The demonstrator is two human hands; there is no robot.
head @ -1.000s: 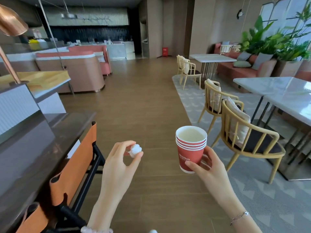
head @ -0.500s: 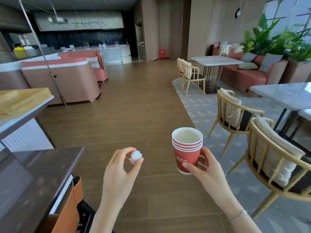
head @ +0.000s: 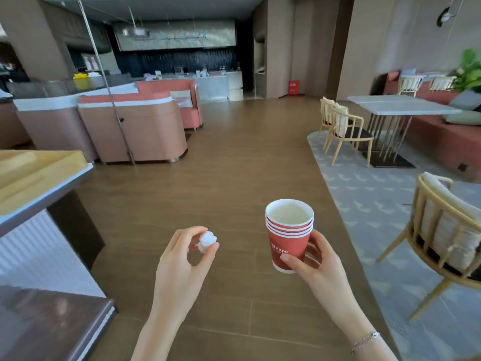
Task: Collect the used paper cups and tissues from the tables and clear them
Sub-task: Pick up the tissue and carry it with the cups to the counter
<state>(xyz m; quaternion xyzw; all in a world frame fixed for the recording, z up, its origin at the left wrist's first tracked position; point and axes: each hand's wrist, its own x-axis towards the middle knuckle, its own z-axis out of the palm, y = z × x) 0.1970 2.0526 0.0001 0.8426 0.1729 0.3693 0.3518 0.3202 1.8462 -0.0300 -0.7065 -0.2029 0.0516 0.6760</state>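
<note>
Two raised hands, left hand (head: 182, 259) grip pinching tissue wad (head: 207, 241), right hand (head: 316, 267) grip around stacked cups (head: 289, 235)

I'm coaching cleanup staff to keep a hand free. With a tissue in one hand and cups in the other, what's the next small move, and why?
Probably drop the crumpled tissue into the top of the stacked paper cups. The left hand only pinches it, the right hand holds the stack upright beside it, and the top cup looks empty.

Wooden chair (head: 447, 230) on grey rug (head: 369, 204), marble table (head: 400, 105), pink booth (head: 135, 128)
</note>
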